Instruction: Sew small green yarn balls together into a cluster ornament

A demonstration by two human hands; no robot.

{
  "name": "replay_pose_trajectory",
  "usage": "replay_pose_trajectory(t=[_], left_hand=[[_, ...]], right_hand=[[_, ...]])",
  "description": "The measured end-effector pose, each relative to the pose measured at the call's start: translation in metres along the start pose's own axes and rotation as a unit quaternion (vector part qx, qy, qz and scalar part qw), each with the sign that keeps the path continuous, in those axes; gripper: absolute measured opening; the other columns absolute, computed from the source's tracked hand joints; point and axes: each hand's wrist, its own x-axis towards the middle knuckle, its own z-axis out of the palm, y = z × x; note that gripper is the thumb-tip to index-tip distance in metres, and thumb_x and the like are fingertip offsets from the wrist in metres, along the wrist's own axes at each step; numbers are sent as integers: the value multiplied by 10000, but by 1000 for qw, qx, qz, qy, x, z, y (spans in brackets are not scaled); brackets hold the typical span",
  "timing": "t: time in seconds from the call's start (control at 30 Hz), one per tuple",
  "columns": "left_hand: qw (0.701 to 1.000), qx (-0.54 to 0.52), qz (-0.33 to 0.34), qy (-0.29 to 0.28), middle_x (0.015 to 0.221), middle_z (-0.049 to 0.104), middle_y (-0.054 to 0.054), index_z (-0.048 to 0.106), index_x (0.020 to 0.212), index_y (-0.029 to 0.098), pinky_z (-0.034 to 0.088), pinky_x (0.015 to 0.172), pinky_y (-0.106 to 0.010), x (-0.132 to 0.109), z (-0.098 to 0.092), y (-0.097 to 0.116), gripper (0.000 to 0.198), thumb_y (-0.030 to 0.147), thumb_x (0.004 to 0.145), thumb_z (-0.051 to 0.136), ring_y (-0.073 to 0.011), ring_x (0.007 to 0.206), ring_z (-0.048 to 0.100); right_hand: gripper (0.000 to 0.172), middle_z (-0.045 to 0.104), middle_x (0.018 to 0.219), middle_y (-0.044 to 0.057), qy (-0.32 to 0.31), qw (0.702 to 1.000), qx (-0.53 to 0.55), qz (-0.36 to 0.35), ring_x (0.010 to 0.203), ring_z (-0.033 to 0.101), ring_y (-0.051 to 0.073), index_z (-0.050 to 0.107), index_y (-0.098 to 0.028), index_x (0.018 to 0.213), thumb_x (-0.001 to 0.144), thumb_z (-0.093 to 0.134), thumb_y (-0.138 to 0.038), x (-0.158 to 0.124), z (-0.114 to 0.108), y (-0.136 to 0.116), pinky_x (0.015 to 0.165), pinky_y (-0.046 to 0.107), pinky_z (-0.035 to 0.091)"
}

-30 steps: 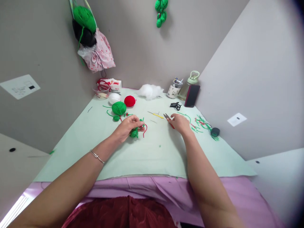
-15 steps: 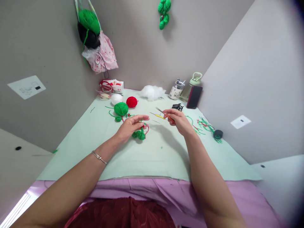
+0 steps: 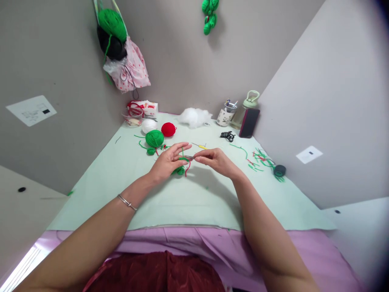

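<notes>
My left hand [image 3: 169,162] rests on the pale green table cover [image 3: 194,194], fingers pinching the strands of a small green knitted piece [image 3: 180,170] with a red yarn tail. My right hand [image 3: 216,161] is closed round a small pair of snips [image 3: 188,156], whose metal tip points left at the yarn between my left fingers. The two hands almost touch at the middle of the table.
A green yarn ball [image 3: 154,138], red yarn ball [image 3: 168,129] and white ball [image 3: 148,125] lie behind my left hand. A yellow-handled hook [image 3: 201,146], white stuffing [image 3: 194,117], pen cup [image 3: 225,114], bottle [image 3: 246,107], black clip [image 3: 226,136], yarn scraps [image 3: 258,161] and tape roll [image 3: 278,170] lie to the right.
My right hand picked the snips up off the table at the right and carried them left to the yarn held by my left hand. My left hand lifted its fingers slightly.
</notes>
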Motion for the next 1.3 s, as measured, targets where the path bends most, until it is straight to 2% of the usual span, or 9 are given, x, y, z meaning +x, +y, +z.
replay_pose_trajectory(t=[0.1, 0.27, 0.5, 0.67, 0.87, 1.0, 1.1, 1.23, 1.3], left_hand=[[1000, 6, -12, -2, 1531, 477, -167, 535, 1354, 212, 506, 940, -348, 0, 1, 2, 607, 183, 778, 724, -232, 1149, 649], [1000, 1, -14, -8, 1509, 505, -171, 540, 1346, 189, 498, 979, -356, 0, 1, 2, 597, 166, 778, 720, -280, 1310, 559], [1000, -18, -20, -2, 1485, 529, -181, 574, 1303, 185, 501, 985, -365, 1, 2, 3, 588, 164, 744, 757, -295, 1342, 533], [999, -31, -34, 4, 1503, 508, -178, 569, 1302, 192, 522, 934, -363, 0, 3, 7, 607, 183, 732, 777, -254, 1126, 674], [998, -32, -45, 10, 1524, 478, -179, 544, 1300, 195, 542, 876, -336, -1, 3, 9, 616, 188, 734, 789, -216, 1027, 702], [996, -71, -34, 30, 1538, 454, -173, 528, 1293, 198, 516, 969, -368, 1, 1, 8, 571, 228, 779, 775, -223, 1057, 708], [992, -115, -23, 48, 1549, 442, -152, 525, 1313, 202, 472, 1058, -384, 1, 0, 10, 510, 262, 847, 722, -246, 1189, 657], [983, -172, -34, 52, 1560, 441, -113, 554, 1309, 210, 423, 1135, -385, 0, 1, 13, 439, 226, 887, 670, -254, 1311, 575], [979, -189, -40, 61, 1535, 479, -107, 576, 1297, 198, 415, 1153, -380, 0, 2, 14, 428, 179, 879, 664, -254, 1335, 554]], right_hand=[[341, 731, 836, 33, -5, 1000, 6, 5, 709, 572, 155, 797, -183, 937, 847, 674, -487, 0, 2, 0, 671, 278, 435], [324, 690, 766, 21, -6, 1000, 4, 7, 662, 514, 137, 790, -178, 903, 851, 669, -473, 0, 4, 1, 636, 273, 395], [329, 616, 670, 1, -4, 1000, 2, 0, 593, 427, 119, 783, -185, 857, 840, 677, -496, 0, 5, 0, 552, 262, 320], [327, 613, 671, 10, 36, 999, 10, -6, 601, 420, 125, 785, -188, 869, 826, 691, -499, 0, 2, -1, 540, 263, 313], [348, 520, 628, -21, 27, 999, -12, 13, 578, 347, 103, 775, -179, 893, 826, 693, -511, 0, -1, -1, 529, 260, 259], [364, 492, 644, -32, 70, 997, 29, 14, 568, 356, 99, 729, -182, 909, 861, 633, -529, 1, -2, -4, 524, 255, 285], [328, 457, 636, -52, 98, 992, 79, 21, 545, 350, 89, 656, -195, 865, 789, 721, -508, 3, 2, -4, 492, 243, 269], [395, 420, 611, -68, 114, 984, 134, 24, 540, 331, 83, 516, -209, 723, 717, 800, -483, 6, 23, -3, 480, 228, 267], [406, 484, 653, -53, 105, 984, 145, 15, 557, 360, 86, 517, -207, 728, 708, 803, -493, 9, 35, -3, 485, 225, 283]])
